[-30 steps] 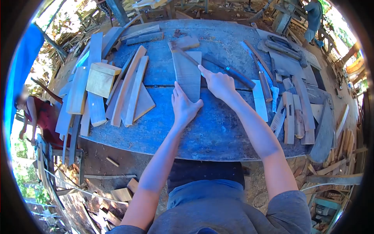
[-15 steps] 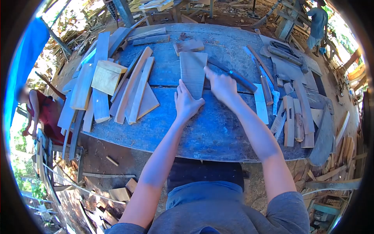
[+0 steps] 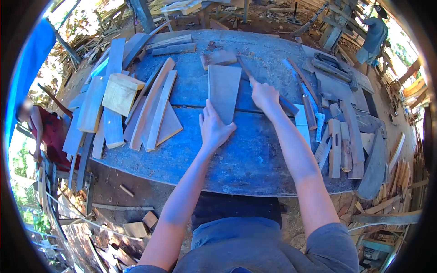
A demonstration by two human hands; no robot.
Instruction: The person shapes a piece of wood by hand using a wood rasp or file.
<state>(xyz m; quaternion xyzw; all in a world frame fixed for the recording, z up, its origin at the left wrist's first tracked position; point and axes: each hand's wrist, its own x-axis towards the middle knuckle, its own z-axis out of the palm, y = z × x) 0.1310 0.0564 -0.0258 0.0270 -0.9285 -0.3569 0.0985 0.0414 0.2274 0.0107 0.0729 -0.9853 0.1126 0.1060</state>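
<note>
The left hand (image 3: 214, 127) lies flat with fingers spread on the narrow near end of a pale tapered board (image 3: 224, 86), while the right hand (image 3: 265, 96), just beside it, grips a thin stick (image 3: 244, 69) along the board's right edge, bare blue table (image 3: 246, 154) beneath both wrists.

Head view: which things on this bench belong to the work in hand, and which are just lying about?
In hand: tapered board, pressed down by the left hand; thin tool, gripped by the right hand.
Lying about: pale wood block; curved slats; handled tools; offcuts.
</note>
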